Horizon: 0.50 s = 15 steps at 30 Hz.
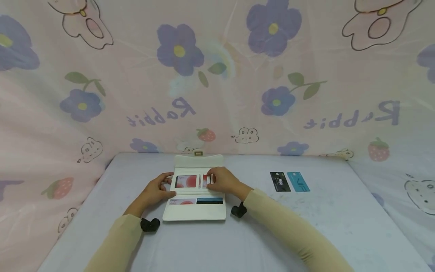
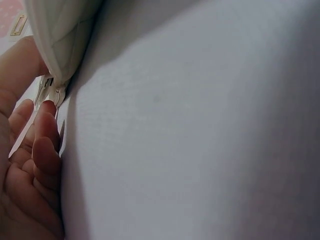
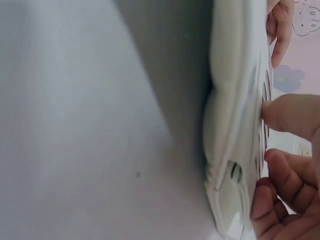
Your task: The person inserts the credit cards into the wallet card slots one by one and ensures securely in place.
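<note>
A white wallet (image 1: pixel 194 216) lies unfolded on the table, its flap with a gold clasp at the far end. A pink card with red circles (image 1: pixel 186 181) shows in the upper panel's left window. Two more cards, one pink (image 1: pixel 180 201) and one blue and black (image 1: pixel 210 201), sit in the lower panel's slots. My left hand (image 1: pixel 157 190) holds the wallet's left edge, the thumb near the fold. With thumb and fingertips, my right hand (image 1: pixel 222 180) pinches a red-and-white card (image 1: pixel 204 181) at the upper panel's right side, covering part of it.
To the right on the white-covered table (image 1: pixel 340 223) lie a black VIP card (image 1: pixel 280 182) and a teal VIP card (image 1: pixel 298 182), side by side. A printed curtain (image 1: pixel 231 94) hangs behind the table and along its sides.
</note>
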### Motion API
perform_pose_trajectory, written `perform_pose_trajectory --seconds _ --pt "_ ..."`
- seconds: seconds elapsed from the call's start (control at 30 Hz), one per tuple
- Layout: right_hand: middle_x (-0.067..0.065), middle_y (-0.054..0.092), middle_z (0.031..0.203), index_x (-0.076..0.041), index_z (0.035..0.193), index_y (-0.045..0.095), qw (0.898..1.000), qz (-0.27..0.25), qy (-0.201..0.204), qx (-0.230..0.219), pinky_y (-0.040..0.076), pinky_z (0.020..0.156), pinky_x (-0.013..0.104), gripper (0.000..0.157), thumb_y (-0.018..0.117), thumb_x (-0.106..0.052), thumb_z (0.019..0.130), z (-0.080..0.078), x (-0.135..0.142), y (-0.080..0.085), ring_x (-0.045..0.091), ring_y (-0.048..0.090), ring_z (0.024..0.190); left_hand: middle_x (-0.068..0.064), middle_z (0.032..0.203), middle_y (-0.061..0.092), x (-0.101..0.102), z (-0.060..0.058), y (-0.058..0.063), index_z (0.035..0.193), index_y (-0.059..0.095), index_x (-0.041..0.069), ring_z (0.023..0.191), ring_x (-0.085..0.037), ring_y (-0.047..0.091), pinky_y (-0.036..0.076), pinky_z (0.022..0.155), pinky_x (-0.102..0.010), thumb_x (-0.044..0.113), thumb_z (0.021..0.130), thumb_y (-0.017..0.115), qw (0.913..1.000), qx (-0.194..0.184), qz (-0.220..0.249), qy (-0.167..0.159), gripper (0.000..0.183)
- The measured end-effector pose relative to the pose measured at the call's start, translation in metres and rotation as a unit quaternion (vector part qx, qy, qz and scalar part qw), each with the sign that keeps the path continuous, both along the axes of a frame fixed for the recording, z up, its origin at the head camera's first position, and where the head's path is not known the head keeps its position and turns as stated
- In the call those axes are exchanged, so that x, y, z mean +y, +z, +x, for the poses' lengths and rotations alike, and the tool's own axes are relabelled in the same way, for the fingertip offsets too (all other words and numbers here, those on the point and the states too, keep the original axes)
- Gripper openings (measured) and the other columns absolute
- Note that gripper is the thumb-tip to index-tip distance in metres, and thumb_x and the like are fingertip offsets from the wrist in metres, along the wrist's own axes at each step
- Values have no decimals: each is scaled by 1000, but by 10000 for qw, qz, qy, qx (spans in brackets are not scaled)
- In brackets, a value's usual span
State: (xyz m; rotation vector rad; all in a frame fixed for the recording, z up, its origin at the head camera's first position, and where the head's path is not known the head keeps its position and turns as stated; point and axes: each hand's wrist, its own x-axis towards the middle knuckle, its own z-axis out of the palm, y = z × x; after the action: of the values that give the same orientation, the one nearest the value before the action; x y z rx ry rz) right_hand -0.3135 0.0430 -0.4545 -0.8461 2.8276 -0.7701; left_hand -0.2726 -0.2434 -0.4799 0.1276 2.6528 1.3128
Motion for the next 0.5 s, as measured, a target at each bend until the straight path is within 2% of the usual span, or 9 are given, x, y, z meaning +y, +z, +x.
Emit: perform_pose_trajectory --seconds 0.3,0.5 --pt "-3 57 71 -1 110 69 9999 -55 -87 55 42 59 20 35 75 -17 79 3 -7 1 9 49 65 -11 123 53 -1 0 -2 145 39 17 75 -16 47 40 63 -26 21 78 80 9999 123 15 -65 79" --pt "-4 57 71 0 111 69 9999 -57 -101 99 41 59 20 36 75 -16 79 4 -7 1 8 49 65 -12 122 53 -1 0 -2 145 39 16 75 -16 46 40 63 -26 21 77 81 9998 43 199 -41 80"
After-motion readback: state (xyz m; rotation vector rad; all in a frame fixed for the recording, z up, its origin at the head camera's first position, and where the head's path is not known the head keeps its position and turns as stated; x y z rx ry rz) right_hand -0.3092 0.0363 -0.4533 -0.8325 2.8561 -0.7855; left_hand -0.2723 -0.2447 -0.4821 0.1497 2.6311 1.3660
